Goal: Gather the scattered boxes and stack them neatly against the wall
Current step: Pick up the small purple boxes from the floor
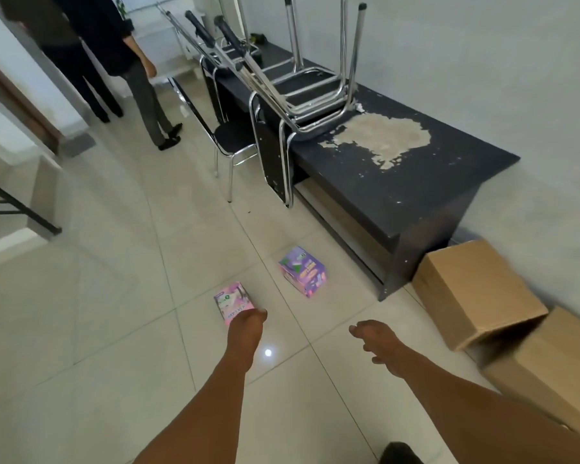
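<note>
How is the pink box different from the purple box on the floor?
The pink box is pink and looks smaller; the purple box is purple and looks bigger. The pink box lies right by the left hand; the purple box lies further off, nearer the black desk. Both are printed cartons on the tiled floor, away from the wall.

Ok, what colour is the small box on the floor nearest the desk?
Purple, with darker purple print and a green patch on top; the small box shows best in the head view.
</note>
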